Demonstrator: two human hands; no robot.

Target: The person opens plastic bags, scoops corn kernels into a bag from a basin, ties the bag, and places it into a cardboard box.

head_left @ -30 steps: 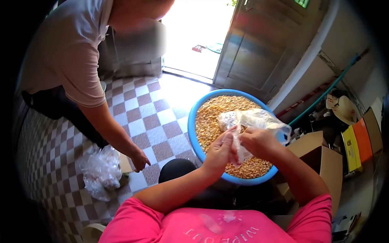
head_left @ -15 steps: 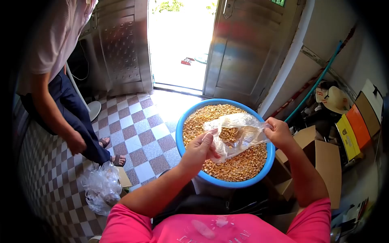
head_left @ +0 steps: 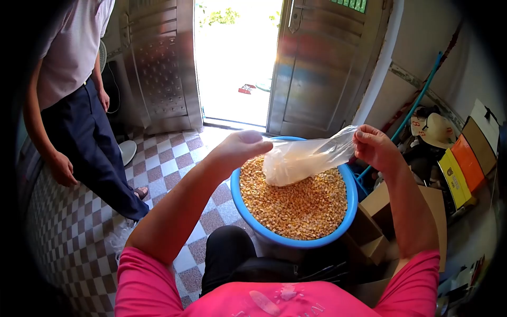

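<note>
A clear plastic bag (head_left: 306,161) is stretched between my two hands, above the dried corn kernels (head_left: 296,211) that fill a blue tub (head_left: 346,219). My left hand (head_left: 240,148) is closed on the bag's left end, over the tub's far left rim; its fingertips are partly hidden behind the hand. At the bag's upper right corner, my right hand (head_left: 374,148) pinches the film between thumb and fingers. The bag hangs limp and looks flat, its lower left edge close to the corn. Whether it touches the kernels I cannot tell.
Another person (head_left: 79,100) stands at the left on the checkered floor (head_left: 174,158). Metal double doors (head_left: 327,68) stand partly open ahead. Right of the tub are an open cardboard box (head_left: 417,211), a teal pole (head_left: 422,95) and a straw hat (head_left: 435,129). A plastic bundle (head_left: 121,238) lies lower left.
Both hands have risen and moved apart, pulling the bag from a rounded opening into a long flat strip. The other person has straightened up and stepped back.
</note>
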